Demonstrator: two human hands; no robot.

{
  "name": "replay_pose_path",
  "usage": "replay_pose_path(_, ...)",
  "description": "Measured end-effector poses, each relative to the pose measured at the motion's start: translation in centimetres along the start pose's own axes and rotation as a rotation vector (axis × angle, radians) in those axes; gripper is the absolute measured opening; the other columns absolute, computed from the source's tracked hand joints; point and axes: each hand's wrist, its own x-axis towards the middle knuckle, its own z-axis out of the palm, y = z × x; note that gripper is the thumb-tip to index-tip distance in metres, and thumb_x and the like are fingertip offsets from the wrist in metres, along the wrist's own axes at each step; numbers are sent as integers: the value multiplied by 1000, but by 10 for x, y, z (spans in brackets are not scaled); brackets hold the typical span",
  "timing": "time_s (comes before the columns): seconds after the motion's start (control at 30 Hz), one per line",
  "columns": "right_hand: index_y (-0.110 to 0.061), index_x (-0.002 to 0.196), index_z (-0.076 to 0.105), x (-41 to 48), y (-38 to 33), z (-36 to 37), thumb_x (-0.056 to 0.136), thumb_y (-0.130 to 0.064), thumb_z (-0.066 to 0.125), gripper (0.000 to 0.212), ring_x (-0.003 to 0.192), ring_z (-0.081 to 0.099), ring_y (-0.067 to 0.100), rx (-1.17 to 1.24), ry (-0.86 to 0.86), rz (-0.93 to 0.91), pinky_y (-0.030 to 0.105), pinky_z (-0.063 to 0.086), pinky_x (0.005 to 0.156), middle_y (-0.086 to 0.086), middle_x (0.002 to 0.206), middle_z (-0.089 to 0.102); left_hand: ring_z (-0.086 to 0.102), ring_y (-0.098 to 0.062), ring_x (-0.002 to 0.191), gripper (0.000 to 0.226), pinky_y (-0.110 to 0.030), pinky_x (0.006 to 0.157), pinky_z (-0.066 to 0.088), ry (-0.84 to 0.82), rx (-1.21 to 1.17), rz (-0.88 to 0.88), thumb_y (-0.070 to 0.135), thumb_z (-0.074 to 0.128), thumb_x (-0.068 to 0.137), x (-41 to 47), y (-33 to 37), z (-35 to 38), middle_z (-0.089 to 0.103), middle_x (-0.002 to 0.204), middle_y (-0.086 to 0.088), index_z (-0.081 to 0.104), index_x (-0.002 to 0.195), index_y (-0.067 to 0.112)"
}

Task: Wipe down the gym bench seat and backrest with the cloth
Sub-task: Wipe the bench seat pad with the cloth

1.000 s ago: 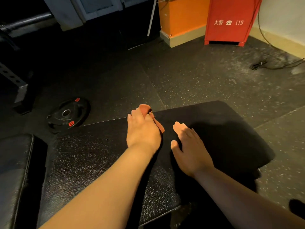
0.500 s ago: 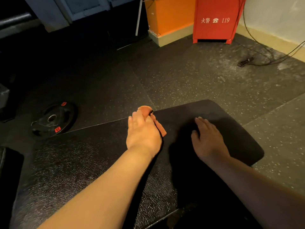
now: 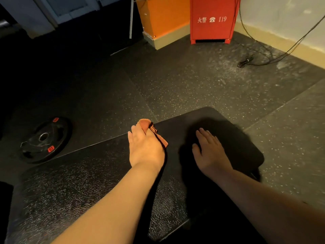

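My left hand point(image 3: 146, 148) presses the cloth point(image 3: 152, 132) flat on the far edge of the bench point(image 3: 73, 187); its long axis runs near-right to far-left. My right hand point(image 3: 210, 152) rests flat, empty.

The left hand point(image 3: 146, 148) lies palm down on a reddish cloth point(image 3: 149, 126), pressing it against the far edge of the black bench pad point(image 3: 70, 187); the cloth pokes out past the fingertips and along the hand's right side. The right hand point(image 3: 209, 154) rests flat, fingers spread, on the shadowed end of the pad, apart from the left. A weight plate point(image 3: 44, 140) lies on the speckled floor point(image 3: 193, 85) to the left. A red box point(image 3: 212, 20) marked 119 and an orange cabinet point(image 3: 161, 16) stand by the wall, with a cable point(image 3: 255, 59) nearby.
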Motion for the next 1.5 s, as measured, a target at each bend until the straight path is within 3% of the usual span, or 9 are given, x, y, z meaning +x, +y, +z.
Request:
replay_pose_path(0.2, -21, 158, 25, -12, 9, 1, 106, -37, 34, 56, 155, 7, 12, 5, 27, -16, 31, 1, 125, -4, 167, 16, 19, -38, 146, 53, -43, 123, 20, -137, 116, 475, 33, 46, 99, -12, 8, 15, 24, 155, -3, 33, 151, 32)
replay_pose_path(0.4, -19, 156, 33, -2, 19, -9, 106, -32, 43, 53, 152, 17, 15, 175, 14, 0, 28, 10, 122, -5, 164, 26, 26, -38, 137, 38, -49, 119, 27, 92, 105, 56, 40, 54, 96, 10, -10, 6, 35, 139, -10, 55, 126, 18)
replay_pose_path(0.67, -19, 156, 32, 13, 60, -19, 105, -34, 38, 54, 154, 16, 14, 21, 92, 69, 36, 8, 126, -2, 165, 25, 36, -24, 128, 51, -37, 118, 27, -55, 36, 705, 28, 45, 94, -14, 50, 52, 38, 141, 7, 40, 144, 38)
replay_pose_path(0.77, -22, 157, 30, 10, 67, -14, 105, -37, 35, 54, 154, 13, 10, 30, 115, 53, 34, 5, 126, -5, 166, 23, 33, -21, 112, 38, -31, 109, 31, 82, 6, 439, 33, 54, 93, 12, 29, 40, 37, 125, 12, 54, 131, 40)
replay_pose_path(0.87, -22, 157, 29, 10, 66, -11, 105, -37, 33, 55, 154, 11, 10, 14, 135, 56, 33, 4, 126, -7, 166, 21, 24, -34, 135, 40, -45, 122, 22, 79, 33, 165, 33, 54, 94, 12, 46, 48, 33, 140, -4, 52, 134, 25)
replay_pose_path(1.1, -21, 155, 34, 15, 74, -14, 104, -32, 42, 53, 153, 15, 10, 94, 115, 31, 30, 5, 125, -4, 165, 26, 32, -30, 134, 56, -38, 117, 27, -147, 81, 680, 43, 29, 87, 6, 66, 67, 32, 149, 11, 35, 142, 51)
replay_pose_path(1.17, -23, 156, 33, 17, 78, -18, 105, -34, 39, 53, 153, 15, 9, 82, 105, 25, 30, 6, 126, -6, 165, 26, 33, -27, 116, 51, -34, 111, 27, -16, 125, 509, 45, 34, 90, 31, 53, 51, 38, 137, 8, 43, 139, 50)
replay_pose_path(1.3, -25, 157, 30, 18, 87, -21, 105, -40, 34, 55, 153, 13, 9, -32, 150, 47, 34, 3, 126, -8, 165, 24, 23, -35, 137, 40, -43, 123, 11, 59, 106, 113, 34, 47, 98, 42, 68, 51, 31, 144, -10, 51, 136, 20)
replay_pose_path(1.5, -22, 155, 37, 16, 88, -16, 102, -34, 41, 54, 153, 17, 10, 84, 197, 93, 33, 5, 126, -5, 164, 28, 11, -34, 149, 51, -45, 121, 19, -205, 91, 663, 24, 46, 99, 9, 112, 70, 23, 153, 2, 36, 146, 40)
